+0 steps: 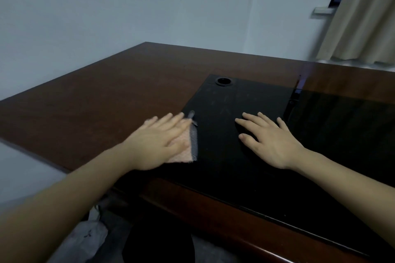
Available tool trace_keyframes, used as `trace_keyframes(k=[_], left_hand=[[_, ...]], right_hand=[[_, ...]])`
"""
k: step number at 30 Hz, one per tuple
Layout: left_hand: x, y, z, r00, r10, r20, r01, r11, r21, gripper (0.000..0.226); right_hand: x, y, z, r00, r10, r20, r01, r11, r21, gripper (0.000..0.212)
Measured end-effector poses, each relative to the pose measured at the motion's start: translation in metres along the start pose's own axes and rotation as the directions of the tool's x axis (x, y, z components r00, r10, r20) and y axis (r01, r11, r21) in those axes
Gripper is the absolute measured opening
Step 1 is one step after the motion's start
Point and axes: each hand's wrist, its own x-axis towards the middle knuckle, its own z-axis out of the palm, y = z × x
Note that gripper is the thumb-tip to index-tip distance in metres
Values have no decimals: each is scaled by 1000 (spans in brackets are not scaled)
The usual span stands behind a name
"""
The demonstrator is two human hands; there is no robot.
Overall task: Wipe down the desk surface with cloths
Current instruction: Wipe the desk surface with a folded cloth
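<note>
Left hand (157, 140) lies flat, fingers spread, pressing a pink cloth (182, 147) with a grey edge onto the brown worktop (96, 100), left of frame centre at the edge of the black inset panel (235, 156). Right hand (270, 139) rests open, palm down on the panel, no grip. Cable grommet (223, 81) sits above, near the panel's top corner.

No text, label, brand, number or sign could be read anywhere in the head view.
</note>
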Motion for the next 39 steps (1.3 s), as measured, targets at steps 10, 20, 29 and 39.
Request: trace_keyframes(k=[10, 20, 29, 39], left_hand=[[34, -41, -10, 944, -328, -29, 327, 944, -29, 64], [-40, 3, 5, 1000, -2, -1, 2, 1000, 9, 79], [12, -82, -11, 906, -422, -11, 422, 906, -8, 66], [-31, -31, 5, 999, -7, -32, 7, 1000, -16, 68]], right_hand=[[0, -1, 0, 999, -5, -33, 5, 1000, 17, 55], [0, -2, -2, 1000, -6, -20, 6, 1000, 9, 55], [10, -10, -9, 1000, 11, -24, -12, 999, -51, 56], [71, -73, -17, 989, -147, 1, 147, 989, 4, 55]])
